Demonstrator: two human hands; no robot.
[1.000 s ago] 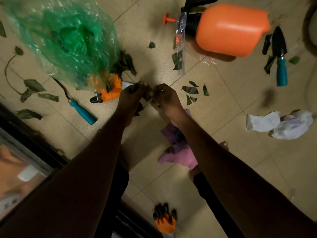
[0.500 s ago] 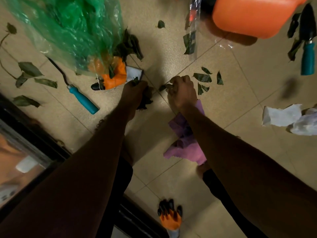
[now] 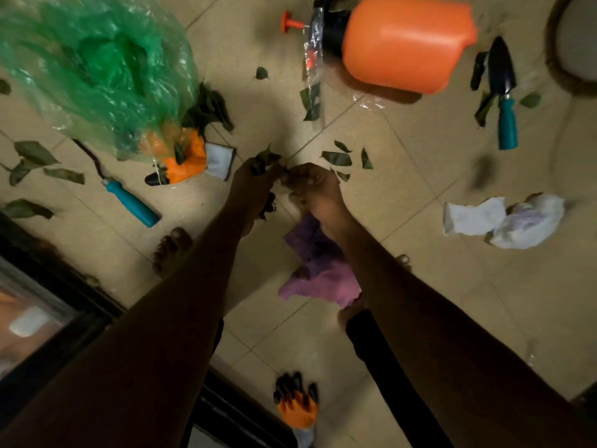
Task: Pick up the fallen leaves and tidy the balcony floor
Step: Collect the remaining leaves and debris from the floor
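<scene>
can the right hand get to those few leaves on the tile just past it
Probably yes. The loose leaves lie on bare floor just beyond the right hand, with nothing between. The left hand grips a leaf bunch.

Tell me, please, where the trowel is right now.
In the head view, the trowel lies on the floor at upper right, beside the orange sprayer, leaves around it.

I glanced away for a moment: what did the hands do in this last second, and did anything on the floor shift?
The right hand, pinching a leaf slightly apart half a second ago, moved back to the left hand, which still grips its bunch of leaves. The loose leaves beside it, green bag and orange sprayer stayed put.
</scene>
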